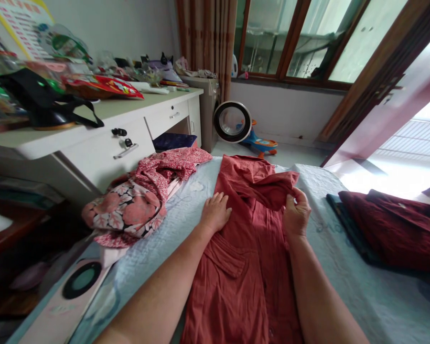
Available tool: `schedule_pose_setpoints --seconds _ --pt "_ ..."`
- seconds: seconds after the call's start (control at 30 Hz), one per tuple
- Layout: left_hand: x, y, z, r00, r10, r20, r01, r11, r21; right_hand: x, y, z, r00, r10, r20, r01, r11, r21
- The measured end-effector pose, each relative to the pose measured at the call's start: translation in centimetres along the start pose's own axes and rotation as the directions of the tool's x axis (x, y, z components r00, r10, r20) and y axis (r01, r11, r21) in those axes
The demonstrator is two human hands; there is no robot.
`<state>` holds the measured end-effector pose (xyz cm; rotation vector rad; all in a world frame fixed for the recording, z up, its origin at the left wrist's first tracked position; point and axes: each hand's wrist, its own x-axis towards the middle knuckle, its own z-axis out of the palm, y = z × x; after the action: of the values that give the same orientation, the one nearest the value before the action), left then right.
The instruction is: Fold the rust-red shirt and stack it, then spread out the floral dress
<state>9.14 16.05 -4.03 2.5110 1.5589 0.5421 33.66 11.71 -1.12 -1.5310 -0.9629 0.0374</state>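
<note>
Nearest the camera: bare forearms enter from 7 o'clock and between 4 and 5 o'clock, the dial being centred on the view. Between them, a brick-red button-front garment lies lengthwise on the light-blue bedspread, running from 6 o'clock to just above centre. Its drape and fine creases suggest a light, soft, limp cloth, not fragile, liable to wrinkle or slump if lifted at one point. The stitched pocket flap probably offers a poorer hold than the long side edges, best taken as a pair.

Just below centre, at 6 o'clock, the left hand rests palm-down at the left edge, fingers extended and not closed on cloth. Towards 4 o'clock, the right hand pinches the folded upper layer between thumb and fingers.

Beyond: folded dark-red clothing between 3 and 4 o'clock; a floral cloth bundle between 8 and 9. Farthest, a round washing-machine door stands near 1 o'clock.
</note>
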Motion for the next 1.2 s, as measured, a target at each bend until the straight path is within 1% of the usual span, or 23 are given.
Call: schedule_pose_setpoints --seconds 0.13,0.23,0.27,0.3,0.37,0.43,0.5,0.57,0.6,0.67,0.73,0.77,0.83,0.97,1.07,1.2 --pt "0.4 0.0 -0.4 0.999 0.040 0.002 -0.040 0.999 -0.030 0.8 0.1 -0.4 1.000 0.006 0.008 -0.006 0.998 0.070" --pt "0.7 0.1 -0.4 0.996 0.091 0.017 -0.090 0.994 -0.060 1.3 0.8 -0.6 0.994 0.017 0.111 -0.031 0.991 0.132" --pt "0.7 0.1 -0.3 0.995 0.095 0.028 -0.093 0.994 -0.065 1.3 1.2 -0.7 0.989 0.017 0.146 -0.032 0.994 0.103" --pt "0.8 0.1 -0.2 0.995 0.094 0.041 -0.091 0.994 -0.067 1.3 1.5 -0.7 0.985 0.015 0.170 -0.021 0.999 0.033" --pt "0.8 0.0 0.0 0.994 0.085 0.065 -0.081 0.995 -0.062 1.0 2.0 -0.6 0.983 -0.002 0.182 0.036 0.982 -0.185" --pt "0.8 0.0 0.2 0.994 0.082 0.075 -0.079 0.996 -0.047 0.6 2.0 -0.4 0.984 -0.062 0.165 0.121 0.920 -0.372" --pt "0.9 -0.1 0.2 0.993 0.086 0.081 -0.084 0.996 -0.025 0.1 1.6 -0.2 0.974 -0.164 0.154 0.216 0.871 -0.442" --pt "0.9 -0.1 0.3 0.992 0.090 0.086 -0.090 0.996 -0.005 -0.3 1.0 0.2 0.946 -0.269 0.183 0.322 0.852 -0.412" --pt "0.9 -0.1 0.2 0.992 0.091 0.088 -0.091 0.996 0.003 -0.5 0.7 0.4 0.925 -0.300 0.232 0.368 0.857 -0.361" --pt "1.0 0.0 0.2 0.992 0.090 0.088 -0.092 0.996 0.016 -0.9 0.3 0.9 0.864 -0.325 0.385 0.428 0.876 -0.221" --pt "0.9 0.0 0.2 0.992 0.093 0.087 -0.096 0.995 0.026 -1.4 0.2 1.2 0.781 -0.332 0.529 0.456 0.882 -0.121" --pt "0.9 0.1 0.1 0.992 0.095 0.086 -0.098 0.995 0.030 -1.6 0.2 1.4 0.749 -0.334 0.573 0.471 0.876 -0.105" --pt "0.8 0.1 0.1 0.992 0.098 0.084 -0.101 0.994 0.034 -2.0 0.3 1.5 0.708 -0.328 0.626 0.502 0.856 -0.120" --pt "0.8 0.2 0.0 0.991 0.116 0.072 -0.119 0.992 0.036 -2.4 0.3 1.6 0.663 -0.246 0.707 0.525 0.826 -0.205" --pt "0.8 0.2 0.1 0.984 0.164 0.064 -0.166 0.986 0.031 -2.5 -0.2 1.6 0.671 -0.179 0.719 0.530 0.794 -0.297" --pt "1.0 0.2 0.2 0.975 0.208 0.076 -0.208 0.978 -0.001 -2.5 -0.9 1.6 0.716 -0.120 0.687 0.521 0.746 -0.413"
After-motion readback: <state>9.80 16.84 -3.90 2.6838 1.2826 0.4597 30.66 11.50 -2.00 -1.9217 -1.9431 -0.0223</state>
